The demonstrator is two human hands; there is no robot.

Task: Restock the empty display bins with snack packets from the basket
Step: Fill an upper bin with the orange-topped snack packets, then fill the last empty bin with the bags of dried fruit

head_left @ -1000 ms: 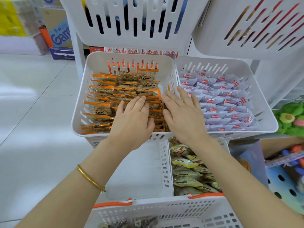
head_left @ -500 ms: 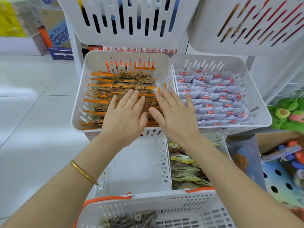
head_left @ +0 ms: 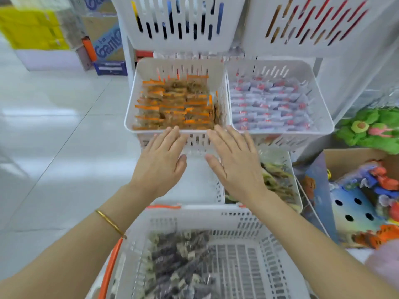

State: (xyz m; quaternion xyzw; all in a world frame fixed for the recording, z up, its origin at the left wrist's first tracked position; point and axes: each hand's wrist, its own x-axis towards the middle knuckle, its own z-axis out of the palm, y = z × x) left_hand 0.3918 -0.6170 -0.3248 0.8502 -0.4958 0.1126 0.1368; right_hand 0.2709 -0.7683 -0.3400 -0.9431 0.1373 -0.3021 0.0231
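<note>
A white display bin (head_left: 131,108) holds rows of orange-edged snack packets (head_left: 174,104). My left hand (head_left: 159,162) and my right hand (head_left: 235,162) hover just in front of its front rim, fingers straight, holding nothing. Below them lies an empty white bin (head_left: 194,186). At the bottom is the white basket (head_left: 194,216) with an orange handle, holding dark snack packets (head_left: 179,262). The frame is blurred by motion.
Right of the orange packets sits a bin of pale packets with red labels (head_left: 272,104). A lower right bin holds yellow-green packets (head_left: 278,184). Two slotted bins (head_left: 179,22) hang above. Toys and a cardboard box (head_left: 367,201) stand at the right; white floor tiles (head_left: 54,126) at the left.
Both hands have pulled back from on top of the orange-edged packets to in front of that bin's rim. The view has tilted down, showing more of the basket.
</note>
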